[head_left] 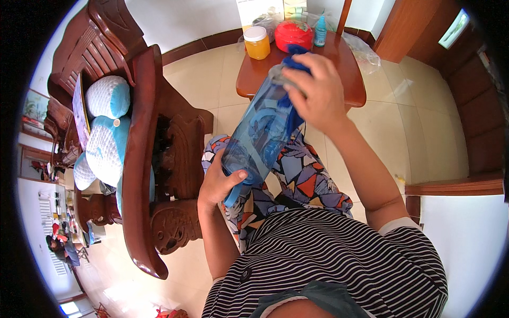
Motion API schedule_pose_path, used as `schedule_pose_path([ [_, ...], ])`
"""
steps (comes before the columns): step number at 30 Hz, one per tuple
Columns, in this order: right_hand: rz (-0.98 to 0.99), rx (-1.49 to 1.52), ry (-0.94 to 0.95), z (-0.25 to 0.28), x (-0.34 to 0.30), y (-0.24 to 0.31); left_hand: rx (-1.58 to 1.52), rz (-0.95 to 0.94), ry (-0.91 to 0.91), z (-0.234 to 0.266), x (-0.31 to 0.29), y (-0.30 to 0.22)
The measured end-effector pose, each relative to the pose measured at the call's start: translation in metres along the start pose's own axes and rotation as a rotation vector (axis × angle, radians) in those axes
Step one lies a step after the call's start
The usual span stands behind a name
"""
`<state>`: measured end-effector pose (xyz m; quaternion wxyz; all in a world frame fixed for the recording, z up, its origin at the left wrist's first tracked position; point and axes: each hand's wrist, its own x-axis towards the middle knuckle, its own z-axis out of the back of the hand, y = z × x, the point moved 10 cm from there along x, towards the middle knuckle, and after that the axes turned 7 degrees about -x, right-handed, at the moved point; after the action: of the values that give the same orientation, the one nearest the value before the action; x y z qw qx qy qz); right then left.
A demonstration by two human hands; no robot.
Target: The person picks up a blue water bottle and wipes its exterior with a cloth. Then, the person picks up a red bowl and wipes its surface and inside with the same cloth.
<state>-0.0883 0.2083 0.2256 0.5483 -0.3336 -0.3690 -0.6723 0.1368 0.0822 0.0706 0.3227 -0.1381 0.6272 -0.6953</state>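
A person in a black-and-white striped shirt (339,249) and patterned trousers (321,177) is holding a large, see-through blue bottle (253,132) in front of the body, above the lap. The bottle is tilting, its lower end pointing toward the person's left hand (218,183) and its upper end leaning away toward the counter (252,79). The left hand is clamping around the lower end, the thumb lying across the near side, and a light blue strap (233,196) is hanging beside it. The right hand (318,90) is bending its fingers over the upper end, at the grey rim (277,73), where a dark blue cloth-like piece (293,116) is showing above and below the hand. The fingers are blurring, so one cannot tell how tightly they are closing.

Beyond the bottle, the reddish-brown counter is carrying a white-lidded jar (257,46) of yellow contents, a round red container (293,37) and a small light blue bottle (320,33). A clear plastic bag (366,52) is lying to the right of the counter. On the left, a carved wooden bench (142,159) is holding a white-and-teal cushion (106,151).
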Motion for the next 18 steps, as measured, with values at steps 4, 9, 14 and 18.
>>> schedule_pose_path([
  [4,-0.052,-0.074,-0.083,-0.002,-0.006,-0.005,-0.088,-0.015,0.021,0.001,0.006,0.008],
  [9,0.147,-0.035,0.066,-0.017,-0.058,0.11,-0.454,0.135,0.174,-0.001,0.006,0.027],
  [14,0.26,0.062,0.112,-0.008,-0.078,0.131,-0.349,0.136,0.216,0.002,0.008,0.024],
  [18,0.143,0.04,0.127,-0.018,-0.037,0.083,-0.374,0.149,0.231,0.001,0.013,0.025],
])
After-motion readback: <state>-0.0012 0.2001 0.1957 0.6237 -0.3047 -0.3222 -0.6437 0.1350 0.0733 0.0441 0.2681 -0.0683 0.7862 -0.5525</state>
